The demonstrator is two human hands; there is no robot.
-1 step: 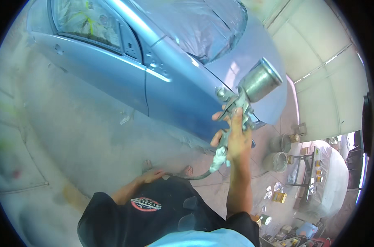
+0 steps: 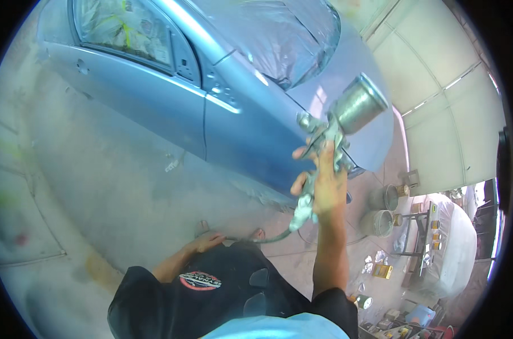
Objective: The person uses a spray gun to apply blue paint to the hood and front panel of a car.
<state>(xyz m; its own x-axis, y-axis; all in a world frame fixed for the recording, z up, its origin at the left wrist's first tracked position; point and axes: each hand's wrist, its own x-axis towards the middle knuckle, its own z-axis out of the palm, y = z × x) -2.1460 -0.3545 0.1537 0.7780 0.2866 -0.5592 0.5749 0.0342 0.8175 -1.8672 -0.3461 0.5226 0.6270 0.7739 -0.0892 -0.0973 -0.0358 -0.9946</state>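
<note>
My right hand (image 2: 328, 183) is wrapped round the handle of a metal spray gun (image 2: 331, 138), held up in front of the blue car's (image 2: 250, 135) front fender. A silver paint cup (image 2: 358, 105) sits tilted on top of the gun. Whitish wrapping covers the base of the handle, where a dark air hose (image 2: 273, 238) joins it. That hose runs back to my left hand (image 2: 207, 242), low by my waist, which is closed on it. Clear plastic sheeting (image 2: 279, 39) covers the windshield, and more masks the side window (image 2: 120, 34).
Buckets (image 2: 384, 197) and small cans stand on the floor to the right, near a metal stand (image 2: 417, 234). Behind it is a plastic-covered shape (image 2: 457, 248). A yellow can (image 2: 382, 271) and cluttered supplies lie at lower right. Pale sheeting (image 2: 437, 113) hangs beyond the car.
The spray gun and my right hand sit very slightly higher in the view. The car has shifted a little to the right in the picture. Both grips stay the same.
</note>
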